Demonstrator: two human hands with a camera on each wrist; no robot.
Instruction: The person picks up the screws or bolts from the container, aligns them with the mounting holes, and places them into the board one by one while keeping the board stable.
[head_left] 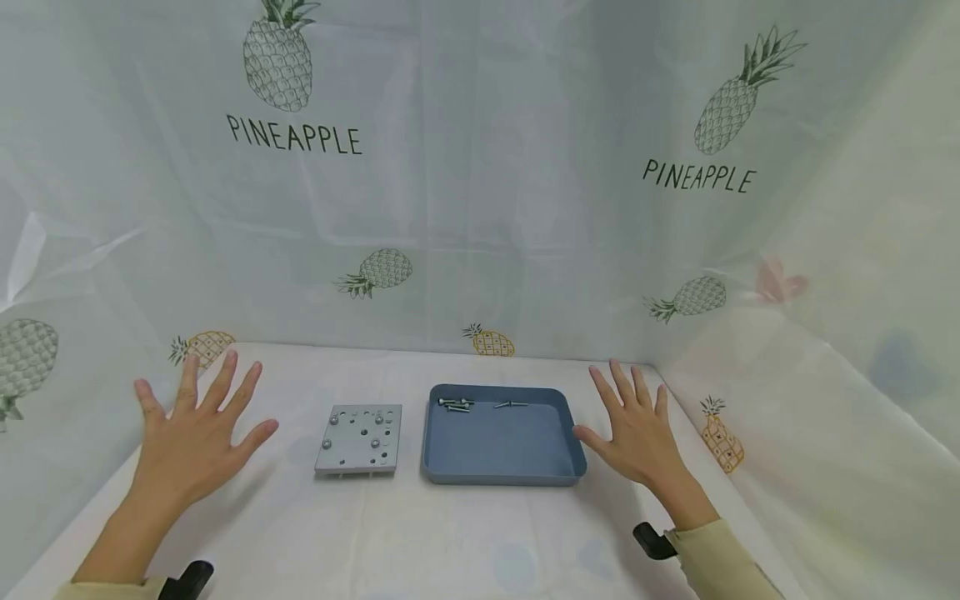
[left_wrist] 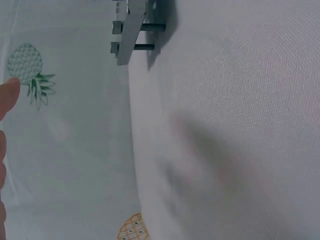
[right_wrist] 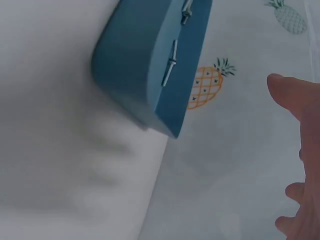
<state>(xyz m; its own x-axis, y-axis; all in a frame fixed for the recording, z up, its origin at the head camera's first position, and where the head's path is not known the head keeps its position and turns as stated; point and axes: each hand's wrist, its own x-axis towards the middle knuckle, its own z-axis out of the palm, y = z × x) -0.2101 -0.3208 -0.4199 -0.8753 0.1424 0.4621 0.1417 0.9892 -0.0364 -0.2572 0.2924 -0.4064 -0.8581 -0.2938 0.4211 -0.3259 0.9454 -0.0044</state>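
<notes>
My left hand (head_left: 191, 442) is held over the left of the table, fingers spread, holding nothing. To its right is a grey metal plate (head_left: 352, 442) with rows of holes and several bolts (head_left: 376, 442) set in it. In the left wrist view, bolt shanks (left_wrist: 145, 47) stick out beneath the plate. My right hand (head_left: 637, 433), also spread and holding nothing, is beside the right end of a blue tray (head_left: 498, 481). Several loose screws (head_left: 456, 405) lie in the tray's back left corner, and a couple more (head_left: 511, 404) lie near its back middle.
A white cloth covers the table (head_left: 450, 542). Behind it hangs a pale curtain (head_left: 480, 208) printed with pineapples, which also closes in the sides. Each wrist wears a black strap mount (head_left: 654, 542) beside a light sleeve (head_left: 716, 558).
</notes>
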